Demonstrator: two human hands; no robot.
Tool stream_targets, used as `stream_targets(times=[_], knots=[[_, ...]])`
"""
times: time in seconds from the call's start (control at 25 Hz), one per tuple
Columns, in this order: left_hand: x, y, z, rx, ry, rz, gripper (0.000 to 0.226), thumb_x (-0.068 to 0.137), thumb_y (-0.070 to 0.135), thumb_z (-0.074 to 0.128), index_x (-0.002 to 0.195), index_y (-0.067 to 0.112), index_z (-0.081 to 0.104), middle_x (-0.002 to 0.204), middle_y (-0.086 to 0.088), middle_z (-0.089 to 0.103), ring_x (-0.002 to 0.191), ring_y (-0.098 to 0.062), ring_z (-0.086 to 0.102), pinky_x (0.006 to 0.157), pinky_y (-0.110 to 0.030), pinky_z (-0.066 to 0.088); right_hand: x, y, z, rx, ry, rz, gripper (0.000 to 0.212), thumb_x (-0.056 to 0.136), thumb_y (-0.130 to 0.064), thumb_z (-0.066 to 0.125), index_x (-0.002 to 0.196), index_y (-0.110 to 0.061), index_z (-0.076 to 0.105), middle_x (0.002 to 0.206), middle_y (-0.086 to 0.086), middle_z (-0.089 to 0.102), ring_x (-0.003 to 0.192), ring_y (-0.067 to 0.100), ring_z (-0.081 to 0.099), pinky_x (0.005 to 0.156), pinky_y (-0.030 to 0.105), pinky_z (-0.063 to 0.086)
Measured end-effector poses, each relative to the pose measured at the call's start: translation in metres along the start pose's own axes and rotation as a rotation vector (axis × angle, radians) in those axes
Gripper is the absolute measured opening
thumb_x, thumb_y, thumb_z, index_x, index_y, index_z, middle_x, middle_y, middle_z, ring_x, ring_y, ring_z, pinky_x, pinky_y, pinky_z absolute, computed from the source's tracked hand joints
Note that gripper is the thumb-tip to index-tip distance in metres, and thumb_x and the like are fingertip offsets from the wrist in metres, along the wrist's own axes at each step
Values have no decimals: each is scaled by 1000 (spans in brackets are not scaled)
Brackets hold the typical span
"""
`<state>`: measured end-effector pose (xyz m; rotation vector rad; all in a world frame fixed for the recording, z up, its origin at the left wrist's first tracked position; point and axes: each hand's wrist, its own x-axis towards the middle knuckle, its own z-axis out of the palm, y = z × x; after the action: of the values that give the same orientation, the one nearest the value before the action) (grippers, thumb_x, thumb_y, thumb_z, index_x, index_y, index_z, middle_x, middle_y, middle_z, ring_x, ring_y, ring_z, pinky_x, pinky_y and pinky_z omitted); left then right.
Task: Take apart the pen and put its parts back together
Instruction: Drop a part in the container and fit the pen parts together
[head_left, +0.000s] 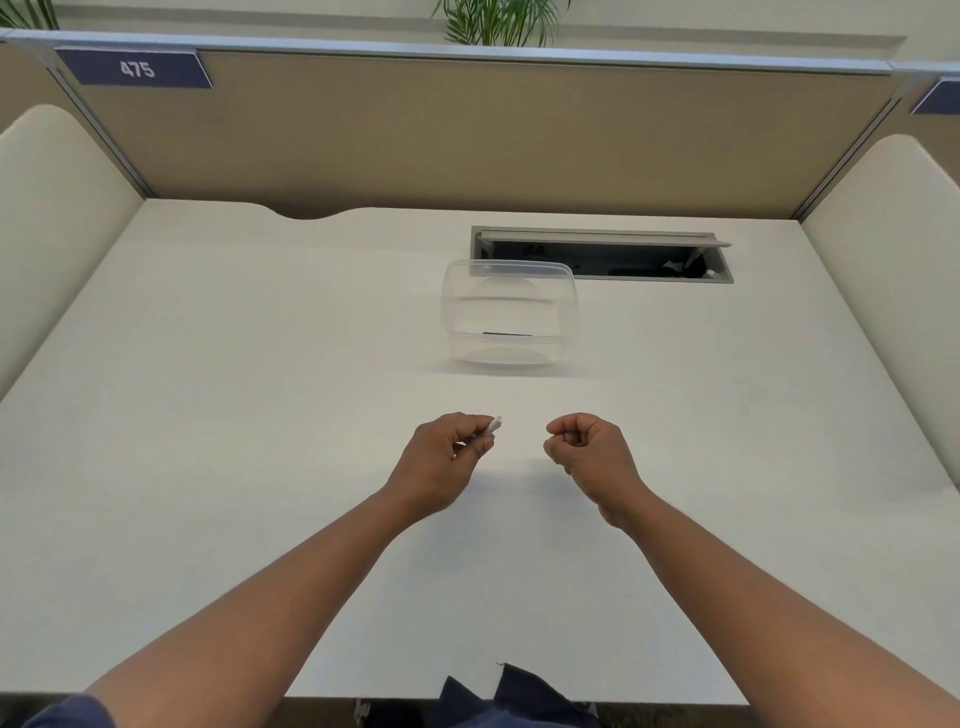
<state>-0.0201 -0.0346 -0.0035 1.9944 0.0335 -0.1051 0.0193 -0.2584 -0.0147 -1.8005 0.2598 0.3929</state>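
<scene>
My left hand (449, 457) is closed around a white pen part (492, 426); only its tip pokes out past my fingers toward the right. My right hand (589, 452) hovers a short gap to the right with its fingers pinched together; whether a small piece sits between them is hidden. Both hands float above the white desk (260, 415). A thin dark stick-like part (506, 334) lies inside a clear plastic container (509, 317) farther back on the desk.
An open cable tray (602, 257) is sunk into the desk behind the container. Beige partition walls enclose the desk at the back and both sides. The desk's near edge runs just above my lap.
</scene>
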Motion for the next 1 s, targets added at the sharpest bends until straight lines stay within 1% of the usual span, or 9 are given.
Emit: stream_targets(times=[0.08, 0.16, 0.32, 0.44, 0.56, 0.64, 0.76, 0.88, 1.0], knots=[[-1, 0, 0, -17, 1, -6, 21, 98, 17, 65, 112, 30, 75, 111, 13, 73, 102, 0, 65, 84, -10, 48, 1, 9, -5, -110, 64, -12, 16, 83, -12, 70, 92, -26, 70, 71, -10, 61, 63, 7, 55, 59, 20, 46], [-1, 0, 0, -29, 0, -16, 21, 98, 16, 65, 112, 29, 75, 110, 17, 72, 102, 4, 65, 83, -7, 46, 2, 17, -11, -194, 128, -35, 18, 81, -14, 69, 91, -28, 66, 68, -12, 60, 62, 8, 55, 53, 17, 46], [-3, 1, 1, -38, -2, -33, 20, 98, 16, 65, 111, 28, 75, 111, 19, 71, 100, 8, 64, 80, -4, 44, 6, 26, -20, -359, 181, -38, 20, 78, -13, 68, 90, -27, 61, 74, -6, 59, 64, 12, 54, 55, 27, 45], [-4, 2, 2, -44, -2, -45, 19, 99, 17, 65, 110, 29, 75, 112, 16, 72, 91, 9, 64, 74, -5, 44, 10, 32, -23, -442, 172, -18, 20, 79, -15, 71, 95, -20, 60, 79, -4, 59, 68, 12, 54, 58, 29, 44], [-5, 4, 2, -66, -4, -55, 17, 99, 17, 65, 108, 28, 75, 112, 13, 72, 72, 10, 61, 67, -8, 45, 12, 39, -25, -474, 171, 22, 20, 82, -21, 74, 96, -15, 61, 83, -3, 60, 73, 16, 56, 62, 31, 44], [-5, 5, 2, -78, -10, -51, 17, 99, 16, 64, 106, 28, 75, 113, 10, 72, 64, 10, 59, 66, -9, 45, 14, 42, -26, -489, 182, 56, 20, 83, -27, 75, 90, -15, 61, 83, -2, 63, 76, 19, 58, 63, 31, 45], [-7, 6, 1, -81, -8, -51, 18, 99, 16, 65, 105, 29, 75, 114, 9, 72, 64, 10, 60, 67, -9, 46, 17, 41, -26, -524, 179, 77, 15, 84, -28, 72, 80, -17, 62, 78, -3, 65, 74, 19, 61, 60, 31, 46], [-8, 4, 2, -84, -15, -68, 17, 99, 16, 65, 106, 29, 75, 116, 10, 72, 65, 10, 61, 68, -10, 46, 18, 40, -27, -550, 160, 87, 11, 84, -23, 69, 76, -18, 64, 75, -2, 66, 70, 19, 61, 57, 29, 46], [-8, 3, 3, -84, -16, -68, 18, 99, 17, 65, 106, 32, 74, 116, 11, 72, 65, 10, 61, 68, -9, 46, 15, 37, -28, -524, 150, 84, 7, 80, -21, 68, 73, -18, 66, 71, -2, 66, 65, 18, 60, 55, 28, 45]])
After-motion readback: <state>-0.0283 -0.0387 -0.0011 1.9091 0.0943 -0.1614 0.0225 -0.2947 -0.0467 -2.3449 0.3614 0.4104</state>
